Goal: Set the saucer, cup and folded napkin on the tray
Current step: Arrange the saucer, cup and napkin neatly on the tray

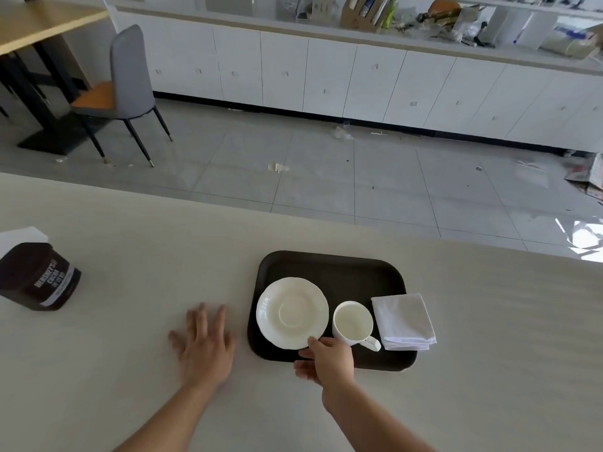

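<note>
I see right hand (328,357) pinching scalloped white saucer (292,313) rim on dark rounded tray (329,265); left hand (204,344) flat, empty, on worktop (130,353).

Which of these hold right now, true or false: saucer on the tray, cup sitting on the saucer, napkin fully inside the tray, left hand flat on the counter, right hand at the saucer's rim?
1. The saucer lies on the tray. True.
2. The cup sits on the saucer. False: it stands on the tray, right of the saucer.
3. The napkin lies fully inside the tray. False: its right side overhangs the tray's right edge.
4. The left hand lies open on the counter, holding nothing. True.
5. The right hand touches the saucer's near rim. True; its fingers look pinched there.
</note>
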